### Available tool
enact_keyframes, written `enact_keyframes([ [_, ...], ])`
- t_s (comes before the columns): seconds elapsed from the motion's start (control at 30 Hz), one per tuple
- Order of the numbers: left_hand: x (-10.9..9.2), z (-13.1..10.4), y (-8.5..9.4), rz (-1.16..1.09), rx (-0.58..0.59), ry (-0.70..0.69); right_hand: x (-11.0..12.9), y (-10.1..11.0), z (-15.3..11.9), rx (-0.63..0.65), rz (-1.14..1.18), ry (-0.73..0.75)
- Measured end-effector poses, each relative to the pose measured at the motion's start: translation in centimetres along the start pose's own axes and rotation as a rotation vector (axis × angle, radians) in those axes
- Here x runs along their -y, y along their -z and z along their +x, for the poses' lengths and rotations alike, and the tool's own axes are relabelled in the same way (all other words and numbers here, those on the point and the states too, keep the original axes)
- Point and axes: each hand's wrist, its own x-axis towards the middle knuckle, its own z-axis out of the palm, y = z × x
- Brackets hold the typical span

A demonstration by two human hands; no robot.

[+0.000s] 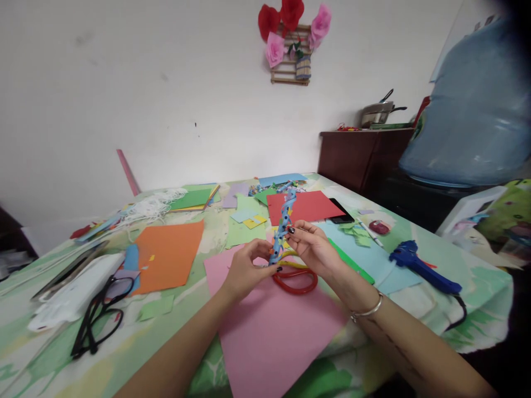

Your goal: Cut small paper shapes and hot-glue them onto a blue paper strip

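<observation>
A slim blue paper tube (pixel 286 213), decorated with small coloured bits and dark dots, stands nearly upright above the table. My left hand (pixel 251 265) pinches its lower end between thumb and fingers. Higher up, my right hand (pixel 311 243) has thumb and forefinger closed at the tube's right side; whether a small piece lies between them is too small to make out. Just beneath the hands, scissors with red handles (pixel 296 290) rest on a pink paper sheet (pixel 277 331), their blades partly hidden. A yellow curved piece (pixel 292 262) shows beside the tube's base.
Orange paper (pixel 170 257), black glasses (pixel 102 315) and a white power strip (pixel 78 290) lie on the left. Red paper (pixel 305 205), a phone (pixel 341 211) and a blue glue gun (pixel 425 268) with its cord are on the right. White string (pixel 153 204) is heaped behind.
</observation>
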Motion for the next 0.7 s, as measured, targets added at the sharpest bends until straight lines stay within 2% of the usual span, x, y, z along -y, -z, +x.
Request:
enact_keyframes([
  [0.07, -0.18, -0.02, -0.04, -0.125, 0.046, 0.036, 0.16, -0.07, 0.03, 0.000, 0.007, 0.007],
  [0.27, -0.59, -0.35, 0.05, -0.433, 0.159, 0.257, 0.40, -0.04, 0.06, 0.043, -0.021, 0.000],
  [0.5, -0.18, -0.13, 0.19, -0.459, 0.200, 0.268, 0.55, -0.03, -0.09, 0.021, -0.120, -0.010],
  [0.7, -0.17, 0.06, 0.26, -0.546, 0.128, 0.272, 0.60, -0.34, -0.40, 0.049, -0.179, -0.052],
])
